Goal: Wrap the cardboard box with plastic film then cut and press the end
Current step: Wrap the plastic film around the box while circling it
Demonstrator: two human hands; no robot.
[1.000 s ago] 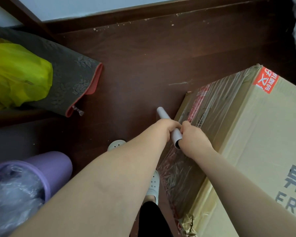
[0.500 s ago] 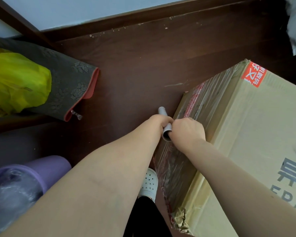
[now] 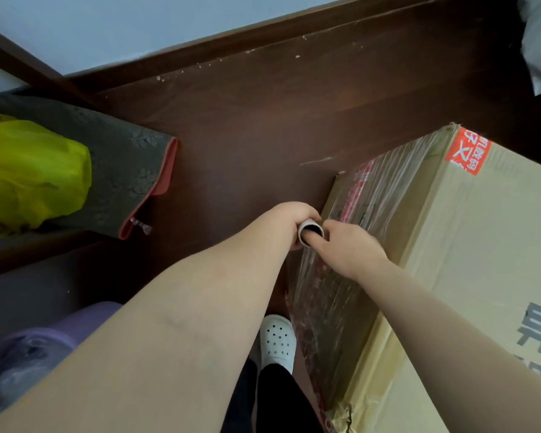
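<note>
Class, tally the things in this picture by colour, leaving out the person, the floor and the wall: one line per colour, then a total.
Brown: 1, the box
Yellow: 1, the bag
Grey: 2, the mat and the film tube
Purple: 1, the bin
White: 1, the shoe
Total: 6

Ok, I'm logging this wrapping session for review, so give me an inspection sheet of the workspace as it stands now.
Surface: dark wooden floor, scuffed, pale crumbs along the wall edge.
Job's things: cardboard box on the floor, plastic film stretched over its near side; film roll held at the box's corner.
Clutter: yellow bag on a dark mat; purple bin lined with plastic.
Grippers: left hand grips the roll; right hand has a finger in the roll's open end.
Cables: nothing seen.
Surroundings: pale wall; a white shoe below the arms.
</note>
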